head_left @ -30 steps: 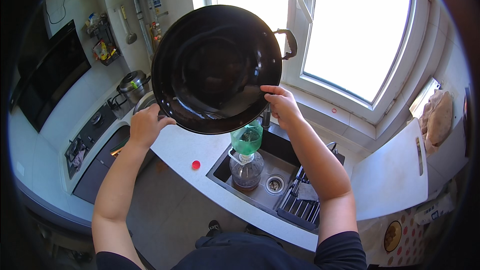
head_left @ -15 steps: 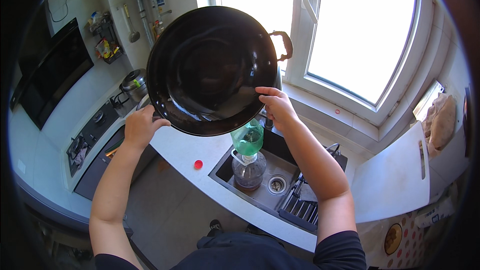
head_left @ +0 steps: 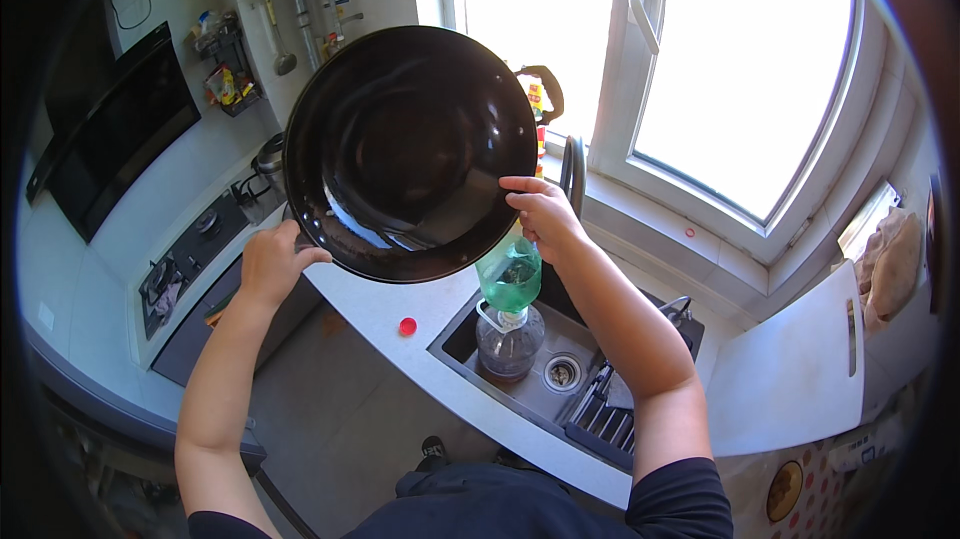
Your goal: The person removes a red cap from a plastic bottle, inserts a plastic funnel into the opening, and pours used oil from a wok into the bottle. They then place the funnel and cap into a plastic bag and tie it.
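A big black wok (head_left: 412, 139) is up in the air, above the edge of the white surface (head_left: 365, 289) and the sink (head_left: 525, 397). It is tipped, so we can see right inside it. The left hand (head_left: 272, 261) pinches the wok's rim low on the left, with the thumb in front and the other fingers mostly hidden. The right hand (head_left: 545, 214) pinches the rim on the other side. Its pointing finger lies over the inside edge, and its other fingers curl in.

Some jobs look done. A clear jug (head_left: 510, 347) stands upright in the sink, and a green see-through funnel (head_left: 511, 279) sits on its neck. The funnel's top is partly behind the wok. A red cap (head_left: 408, 326) is off by itself on the surface.

Some jobs are not done. The wok is not set down, the funnel is not off the jug, and no cap is on the jug. Low inside the wok there is a shiny patch. It may be a bit of wet stuff, or just window light; I cannot tell. I cannot see anything pouring, or tell how full the jug is.
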The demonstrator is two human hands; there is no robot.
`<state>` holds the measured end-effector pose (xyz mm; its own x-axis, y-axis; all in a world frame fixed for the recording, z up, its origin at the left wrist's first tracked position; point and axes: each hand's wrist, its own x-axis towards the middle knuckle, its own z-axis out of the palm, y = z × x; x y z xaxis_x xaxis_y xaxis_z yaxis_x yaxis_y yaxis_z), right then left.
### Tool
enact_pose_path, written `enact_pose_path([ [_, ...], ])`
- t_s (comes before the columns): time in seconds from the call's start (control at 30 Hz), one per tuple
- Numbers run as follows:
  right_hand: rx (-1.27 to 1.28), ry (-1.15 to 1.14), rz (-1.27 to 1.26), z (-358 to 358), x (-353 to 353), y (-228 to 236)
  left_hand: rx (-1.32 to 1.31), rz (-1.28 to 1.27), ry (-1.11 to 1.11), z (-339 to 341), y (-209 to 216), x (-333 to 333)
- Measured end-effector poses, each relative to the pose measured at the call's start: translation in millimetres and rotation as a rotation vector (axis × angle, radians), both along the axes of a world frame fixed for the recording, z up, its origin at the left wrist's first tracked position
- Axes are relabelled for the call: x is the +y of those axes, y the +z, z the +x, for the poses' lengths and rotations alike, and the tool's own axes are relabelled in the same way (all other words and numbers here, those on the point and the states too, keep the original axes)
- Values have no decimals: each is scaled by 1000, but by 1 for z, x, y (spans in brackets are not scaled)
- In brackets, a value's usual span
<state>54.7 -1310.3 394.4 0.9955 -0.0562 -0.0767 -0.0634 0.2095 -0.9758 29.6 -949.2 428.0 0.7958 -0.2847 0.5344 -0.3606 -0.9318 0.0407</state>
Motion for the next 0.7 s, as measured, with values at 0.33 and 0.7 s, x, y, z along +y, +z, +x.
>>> enact_pose_path([
  [0.33, 62, 82, -44, 19, 27, 2, 152, -67, 76, -15, -3, 20],
  [0.7, 66, 82, -28, 59, 35, 20, 719, -583, 184, -4, -22, 23],
])
